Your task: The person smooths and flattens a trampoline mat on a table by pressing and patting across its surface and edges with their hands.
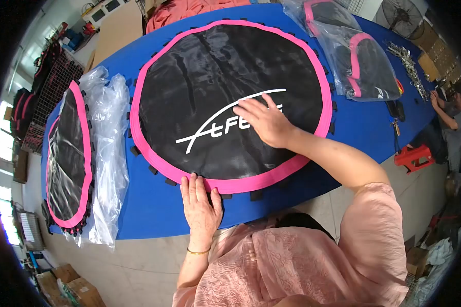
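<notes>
Palm down, the left hand (202, 209) rests flat with its fingers stretched out, the fingertips lying on the near part of a mat's pink rim (241, 185); it grasps nothing. The right hand (266, 123), fingers spread and equally free of any hold, is over the white logo (188, 139) and covers some of its letters; whether it touches the surface or is just above it cannot be told.

The mat (215, 77) is round and black, laid out flat in the middle of a blue table (153, 220), with its near side set in from the table's near edge. Short black tabs (256, 195) stick out around it.

By the table's left end lies a second mat (69, 158), also black with a pink border, and just beside it a long heap of clear plastic (110, 169). Toward the far right corner are bagged mats (366, 66), also pink and black, with a pile of metal pieces (410, 64) nearer the right end. Red cloth (189, 10) shows at the far edge. Off the right end are a red stool (415, 158) and a co-worker (453, 128) in grey.
</notes>
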### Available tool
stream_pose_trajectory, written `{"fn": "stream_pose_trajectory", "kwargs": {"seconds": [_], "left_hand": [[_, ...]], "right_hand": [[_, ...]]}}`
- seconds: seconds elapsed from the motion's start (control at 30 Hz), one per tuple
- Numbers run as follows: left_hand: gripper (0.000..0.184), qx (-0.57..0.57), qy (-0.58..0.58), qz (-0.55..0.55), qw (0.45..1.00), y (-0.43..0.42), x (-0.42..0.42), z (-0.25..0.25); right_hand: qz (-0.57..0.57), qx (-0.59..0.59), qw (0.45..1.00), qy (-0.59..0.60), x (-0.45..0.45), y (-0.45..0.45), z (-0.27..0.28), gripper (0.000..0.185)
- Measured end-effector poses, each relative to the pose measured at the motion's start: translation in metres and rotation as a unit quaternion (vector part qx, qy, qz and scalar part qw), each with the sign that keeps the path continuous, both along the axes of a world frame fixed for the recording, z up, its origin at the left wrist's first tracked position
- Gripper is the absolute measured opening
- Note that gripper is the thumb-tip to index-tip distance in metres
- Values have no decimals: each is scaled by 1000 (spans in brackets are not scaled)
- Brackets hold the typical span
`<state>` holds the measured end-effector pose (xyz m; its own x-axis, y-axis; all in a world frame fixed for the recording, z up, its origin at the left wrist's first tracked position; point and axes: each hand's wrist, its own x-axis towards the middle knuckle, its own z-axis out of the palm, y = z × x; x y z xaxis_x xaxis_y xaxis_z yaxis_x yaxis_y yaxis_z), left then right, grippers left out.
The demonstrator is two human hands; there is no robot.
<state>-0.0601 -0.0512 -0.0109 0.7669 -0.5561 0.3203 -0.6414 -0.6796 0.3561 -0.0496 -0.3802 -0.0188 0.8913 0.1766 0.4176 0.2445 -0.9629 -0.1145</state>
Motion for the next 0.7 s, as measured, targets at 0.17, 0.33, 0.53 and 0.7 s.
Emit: {"fn": "stream_pose_trajectory", "kwargs": {"seconds": [0.17,0.33,0.53,0.7], "left_hand": [[50,-1,-1,-2,1000,0,1,0],[50,7,11,0,1000,0,0,4],[53,10,10,-5,1000,4,0,-1],[58,6,9,-6,1000,2,1,2]], "right_hand": [[-42,-31,999,5,55,-9,3,68],[-96,-24,995,-14,122,-2,-10,63],[-58,-26,998,0,156,50,-7,54],[-108,-28,994,-20,148,15,-6,53]]}}
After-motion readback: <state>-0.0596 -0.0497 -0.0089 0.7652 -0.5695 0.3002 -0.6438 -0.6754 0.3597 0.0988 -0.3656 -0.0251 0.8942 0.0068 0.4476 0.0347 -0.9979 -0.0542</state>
